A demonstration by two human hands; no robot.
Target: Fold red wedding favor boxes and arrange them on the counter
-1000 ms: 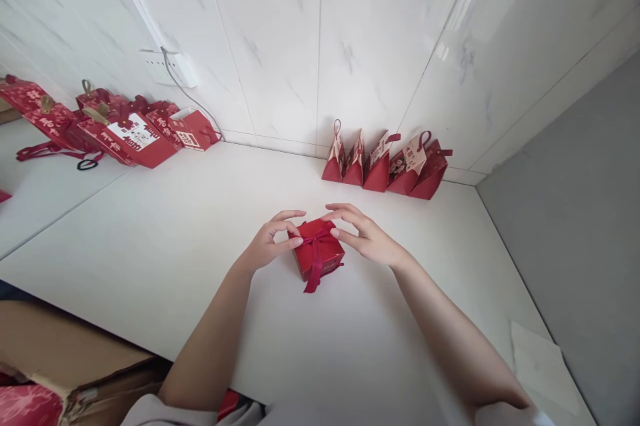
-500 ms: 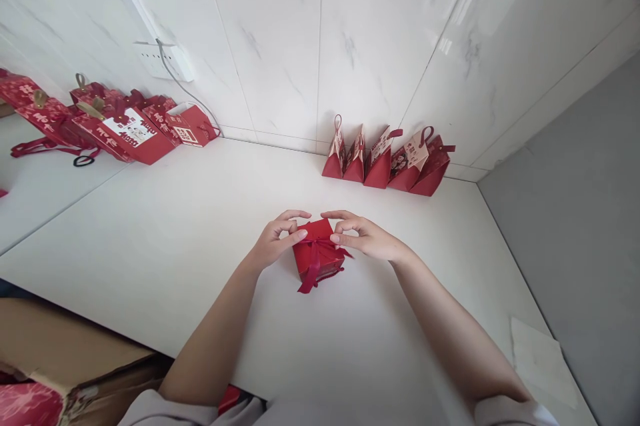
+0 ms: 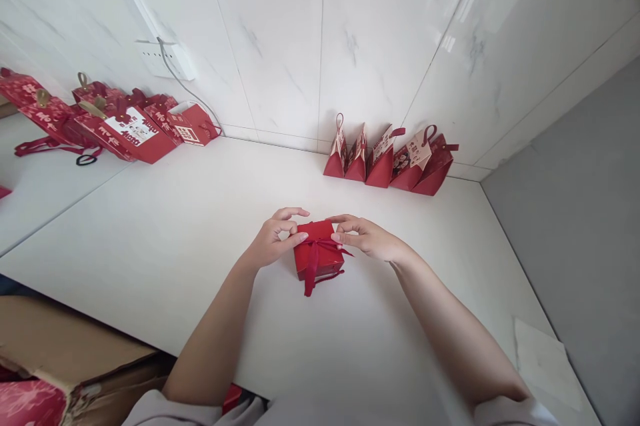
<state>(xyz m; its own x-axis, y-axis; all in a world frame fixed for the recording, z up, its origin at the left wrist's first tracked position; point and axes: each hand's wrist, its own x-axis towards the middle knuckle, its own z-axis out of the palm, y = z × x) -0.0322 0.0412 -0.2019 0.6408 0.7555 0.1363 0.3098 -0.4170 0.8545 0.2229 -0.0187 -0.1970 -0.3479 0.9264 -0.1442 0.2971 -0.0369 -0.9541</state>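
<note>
Ribbon [image 3: 312, 261] tail now juts right of box [image 3: 328, 257], mid-table [image 3: 175, 233]. Left hand [image 3: 271, 241], right hand [image 3: 369, 238]: fingers curled nearly closed at box sides, ribbon grip unclear. Even tension keeps knot centred.

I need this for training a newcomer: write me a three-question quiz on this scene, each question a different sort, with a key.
1. How many cartons stand in the row along the wall, beyond the right hand?
A) Three
B) Five
C) Eight

2. True or false: the box lies between the left hand and the right hand.

3. Fill in "near" or "far": a long tail of the ribbon hangs over the ____ side of the box, as the camera sees it.

Key: 1. B; 2. True; 3. near
</note>
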